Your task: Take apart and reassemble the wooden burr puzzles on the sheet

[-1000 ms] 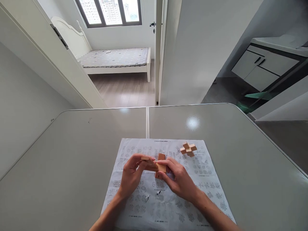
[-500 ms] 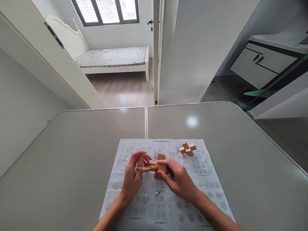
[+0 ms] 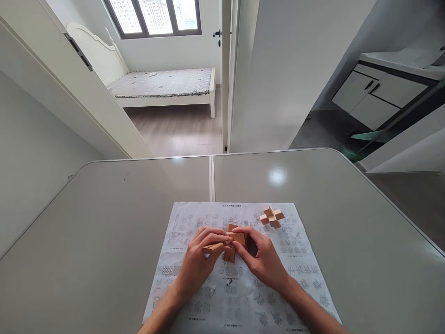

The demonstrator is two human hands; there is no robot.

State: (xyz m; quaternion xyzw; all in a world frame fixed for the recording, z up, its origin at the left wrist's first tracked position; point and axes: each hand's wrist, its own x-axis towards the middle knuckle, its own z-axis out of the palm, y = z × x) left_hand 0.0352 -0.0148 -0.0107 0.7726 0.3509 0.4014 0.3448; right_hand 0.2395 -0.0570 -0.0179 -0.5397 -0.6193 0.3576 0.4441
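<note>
My left hand [image 3: 199, 260] pinches a loose wooden stick [image 3: 216, 246], whose far end meets a cluster of wooden puzzle pieces [image 3: 235, 242]. My right hand [image 3: 263, 258] grips that cluster from the right, fingers curled round it. Both hands hover just above a printed instruction sheet [image 3: 295, 264] on the grey table [image 3: 104, 222]. An assembled wooden cross puzzle [image 3: 272, 216] rests on the sheet's far right corner, apart from both hands.
The table has a centre seam [image 3: 211, 178] and rounded far corners. Beyond it an open doorway shows a bed [image 3: 167, 86] under a window. To the right stand a white wall and grey cabinets [image 3: 382, 95].
My left hand has brought the stick from raised beside the cluster down and in against it. Both hands have closed together and sunk slightly toward the sheet.
</note>
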